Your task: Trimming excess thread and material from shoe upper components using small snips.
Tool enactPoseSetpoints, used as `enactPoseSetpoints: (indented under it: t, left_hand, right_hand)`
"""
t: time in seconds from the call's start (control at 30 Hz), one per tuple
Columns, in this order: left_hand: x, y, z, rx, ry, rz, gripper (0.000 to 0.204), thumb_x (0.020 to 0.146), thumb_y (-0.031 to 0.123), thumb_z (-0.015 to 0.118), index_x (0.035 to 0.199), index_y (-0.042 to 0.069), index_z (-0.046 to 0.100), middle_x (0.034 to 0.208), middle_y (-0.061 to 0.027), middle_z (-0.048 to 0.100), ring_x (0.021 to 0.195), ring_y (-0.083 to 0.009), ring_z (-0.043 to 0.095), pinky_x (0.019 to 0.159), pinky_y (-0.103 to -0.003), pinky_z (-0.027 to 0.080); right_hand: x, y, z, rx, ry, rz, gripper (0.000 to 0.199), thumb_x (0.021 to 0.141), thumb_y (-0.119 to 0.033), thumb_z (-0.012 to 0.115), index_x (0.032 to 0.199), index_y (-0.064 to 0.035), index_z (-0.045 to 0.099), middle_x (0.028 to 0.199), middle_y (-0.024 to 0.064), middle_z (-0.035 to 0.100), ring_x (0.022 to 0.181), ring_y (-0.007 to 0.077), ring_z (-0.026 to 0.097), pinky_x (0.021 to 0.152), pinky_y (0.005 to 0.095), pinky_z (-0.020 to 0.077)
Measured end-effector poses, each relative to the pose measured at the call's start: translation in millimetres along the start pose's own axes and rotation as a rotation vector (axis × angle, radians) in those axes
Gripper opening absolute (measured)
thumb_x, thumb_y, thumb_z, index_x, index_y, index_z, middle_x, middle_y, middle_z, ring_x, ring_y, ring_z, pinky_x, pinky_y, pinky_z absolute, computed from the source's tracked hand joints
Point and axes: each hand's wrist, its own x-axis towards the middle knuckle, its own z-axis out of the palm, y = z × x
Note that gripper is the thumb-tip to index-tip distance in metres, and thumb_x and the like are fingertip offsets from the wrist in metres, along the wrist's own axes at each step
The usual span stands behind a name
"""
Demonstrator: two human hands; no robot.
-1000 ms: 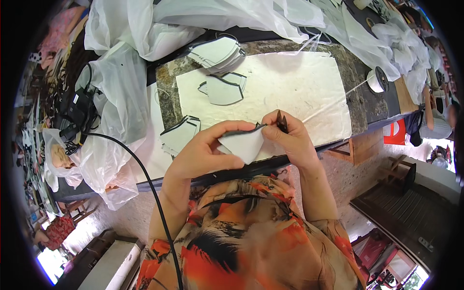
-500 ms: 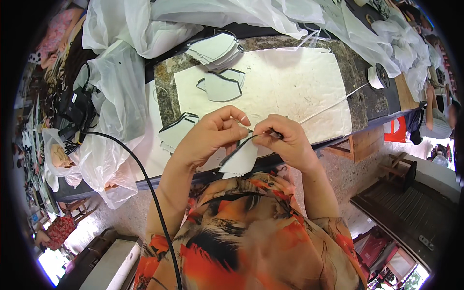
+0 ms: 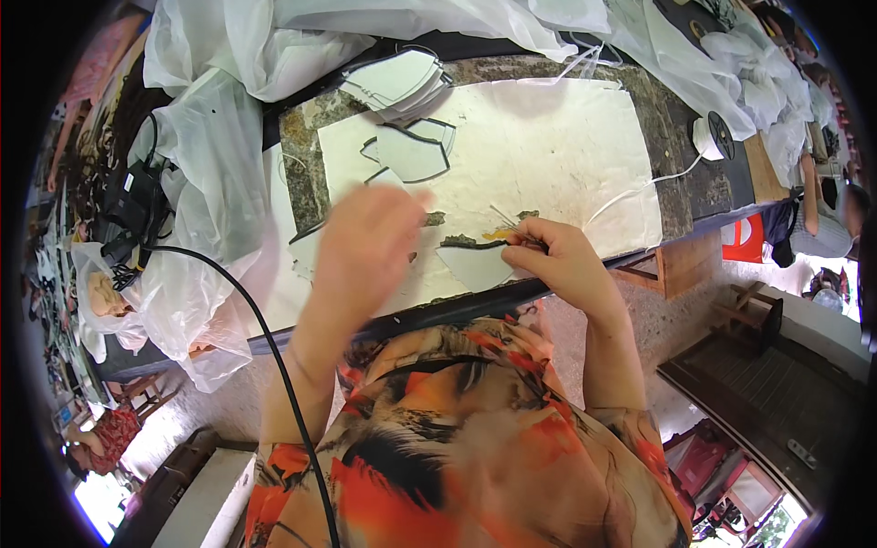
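Close to the table's front edge lies a white curved panel with a dark edge (image 3: 475, 267). My right hand (image 3: 559, 260) is closed at its right end, thumb and fingertips pinching that corner; a dark bit shows between the fingers, too hidden to name. Just beyond the fingertips is a small yellow thing (image 3: 498, 235) with thin pale prongs. Over the left part of the white sheet (image 3: 548, 137), my left hand (image 3: 370, 242) is smeared by motion and apart from the panel. Similar panels (image 3: 416, 153) lie beyond it, and another is partly hidden beside it.
A stack of dark-edged panels (image 3: 397, 80) sits at the back. White cord runs from a spool (image 3: 708, 137) on the right toward my right hand. Plastic bags (image 3: 215, 164) crowd the left and far sides. A black cable (image 3: 265, 324) crosses before my left arm.
My left hand has let go and moved left, away from my right hand. The panel has been lowered and turned onto the table. The white cord, straight before, now curves slackly.
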Motion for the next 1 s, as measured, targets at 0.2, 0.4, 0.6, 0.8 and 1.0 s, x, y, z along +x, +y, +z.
enactPoseSetpoints:
  t: [0.2,0.4,0.6,0.8,1.0]
  left_hand:
    - [-39,33,30,-0.234,-0.19,0.004,0.029,0.087,0.009,0.072,0.116,0.004,0.069,0.102,-0.0097,0.065,0.094,-0.028,0.063,0.083,-0.038,0.052]
    - [-18,46,28,-1.273,-0.266,-0.921,0.029,0.096,0.013,0.073,0.123,0.003,0.069,0.109,-0.0011,0.063,0.098,-0.0091,0.059,0.086,-0.025,0.049]
    - [-15,46,43,-1.451,-0.21,-0.939,0.024,0.097,0.012,0.073,0.119,0.002,0.071,0.1,0.0012,0.066,0.086,-0.0039,0.058,0.078,-0.02,0.048]
    - [-30,45,45,-1.287,-0.186,-0.966,0.017,0.097,0.011,0.073,0.111,0.002,0.073,0.09,0.0024,0.069,0.078,-0.0027,0.058,0.07,-0.02,0.047]
    - [-42,54,44,-1.167,-0.081,-0.85,0.019,0.096,0.013,0.074,0.113,0.003,0.073,0.092,0.0002,0.071,0.079,-0.0067,0.06,0.071,-0.023,0.049]
  right_hand:
    - [-11,8,4,-0.225,0.24,-0.43,0.018,0.089,-0.004,0.066,0.107,-0.003,0.07,0.09,0.0137,0.067,0.08,0.0271,0.064,0.073,0.0354,0.0497]
    - [-27,-4,4,-0.328,0.039,-0.587,0.021,0.086,0.0,0.065,0.106,-0.006,0.069,0.088,0.0115,0.065,0.08,0.0323,0.063,0.073,0.0385,0.0509]
    - [-27,-3,15,-0.331,-0.004,-0.624,0.022,0.084,0.001,0.067,0.105,-0.007,0.068,0.087,0.0111,0.063,0.077,0.0322,0.061,0.071,0.0382,0.0504]
    - [-28,1,24,-0.008,0.081,-0.457,0.015,0.092,-0.001,0.067,0.107,-0.004,0.068,0.086,0.004,0.064,0.075,0.0156,0.059,0.071,0.0299,0.0482]
    - [-33,-6,31,0.203,0.013,-0.102,0.01,0.095,-0.007,0.071,0.103,-0.0015,0.07,0.083,-0.0009,0.066,0.073,0.0055,0.055,0.07,0.0225,0.0456]
